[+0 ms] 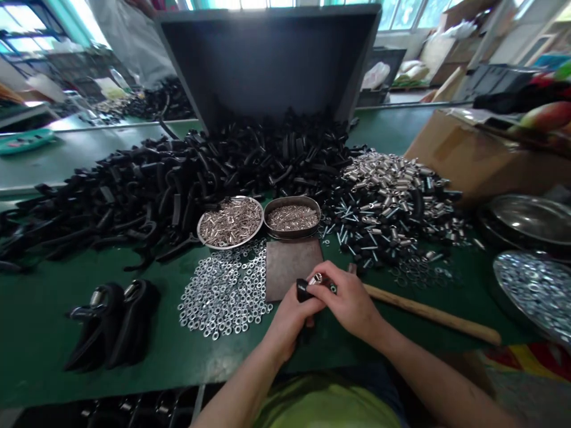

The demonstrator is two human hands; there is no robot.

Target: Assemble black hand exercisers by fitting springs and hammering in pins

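Both my hands meet at the near middle of the green table (40, 321). My left hand (288, 321) is closed round a black plastic clamp part (303, 290). My right hand (350, 303) pinches a small silver spring or pin (316, 278) at the top of that part. Just beyond my hands lies a dark metal plate (289, 264). A wooden-handled hammer (428, 315) lies on the table to the right of my right hand.
A heap of washers (223, 294) lies left of the plate. Two metal dishes of silver pins (229, 223) (292, 217) stand behind. A big pile of black parts (178, 172) spills from a dark bin (267, 59). Springs and screws (388, 196) lie right. Finished clamps (111, 321) rest left.
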